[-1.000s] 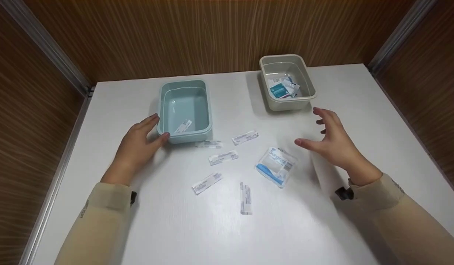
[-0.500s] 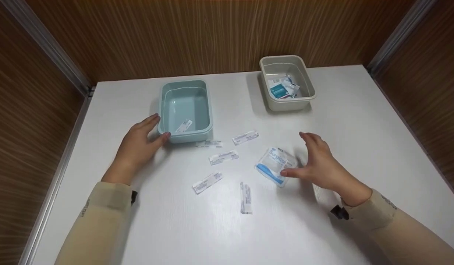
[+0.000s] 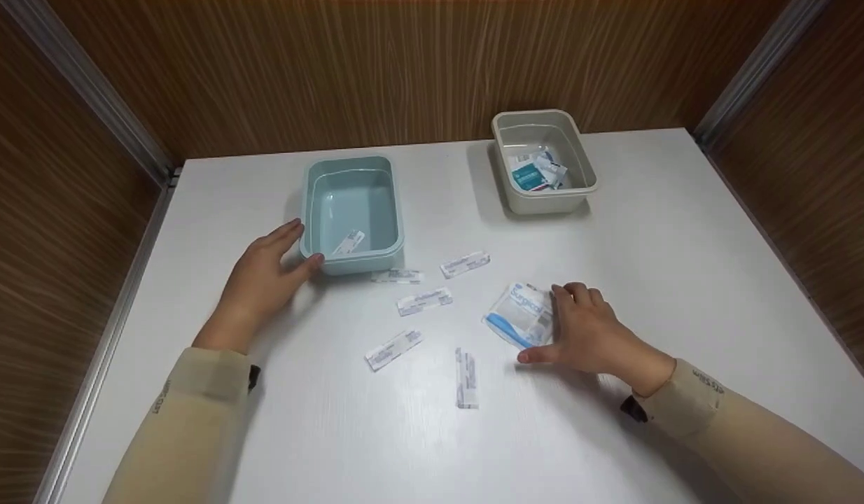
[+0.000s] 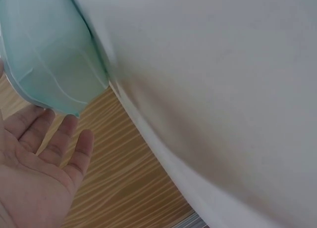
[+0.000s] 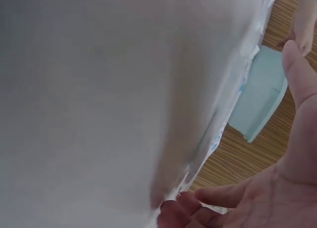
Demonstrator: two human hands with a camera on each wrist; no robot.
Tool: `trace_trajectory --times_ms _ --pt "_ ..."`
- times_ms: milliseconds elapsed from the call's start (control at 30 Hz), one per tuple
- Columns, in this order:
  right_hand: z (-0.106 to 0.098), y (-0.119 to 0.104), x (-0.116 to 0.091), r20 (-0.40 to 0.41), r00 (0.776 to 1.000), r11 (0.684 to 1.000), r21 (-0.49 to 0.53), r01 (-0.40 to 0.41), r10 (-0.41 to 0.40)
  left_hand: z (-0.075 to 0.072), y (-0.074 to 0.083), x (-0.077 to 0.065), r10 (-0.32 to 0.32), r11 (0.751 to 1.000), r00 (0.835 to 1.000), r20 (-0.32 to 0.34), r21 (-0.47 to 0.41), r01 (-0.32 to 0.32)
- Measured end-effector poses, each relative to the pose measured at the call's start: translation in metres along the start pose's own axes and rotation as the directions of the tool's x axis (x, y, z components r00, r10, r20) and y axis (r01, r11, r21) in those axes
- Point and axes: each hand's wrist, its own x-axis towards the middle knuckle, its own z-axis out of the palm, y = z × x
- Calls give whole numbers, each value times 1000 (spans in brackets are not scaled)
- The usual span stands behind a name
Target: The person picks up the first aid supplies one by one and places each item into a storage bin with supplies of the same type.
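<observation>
Your left hand (image 3: 260, 276) is unchanged over the last second: fingers extended and loosely spread, tips at the left side of the blue box (image 3: 365, 263), thumb at its near corner, steadying rather than clasping it. One paper strip (image 3: 350, 242) lies inside, towards the near end. Five loose strips (image 3: 424, 301) lie undisturbed on the white table (image 3: 320, 441) between that box and the "Surgical" pouch (image 3: 517, 313). The pouch lies flat on the tabletop, no lift observed. Beyond it, the beige box (image 3: 549, 203) contains several packets (image 3: 531, 176). The change is at your right hand (image 3: 587, 337): it has come down from near the beige box to the pouch's right side, thumb and fingers parted widely about it. The pouch is thus within reach but, in my judgement, not secured; the right wrist view is blurred, so fingertip contact cannot be confirmed.
</observation>
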Motion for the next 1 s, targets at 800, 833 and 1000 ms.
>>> trace_trajectory --times_ms 800,833,1000 --pt "-4 5 4 -5 1000 1000 -26 13 -13 3 -2 0 -18 1000 1000 5 -21 18" --pt "-6 4 3 -6 1000 1000 -24 14 -14 3 -2 1 -17 1000 1000 4 -19 17" --pt "-18 3 1 -31 999 999 2 38 -38 2 -3 1 -16 1000 1000 3 -9 16"
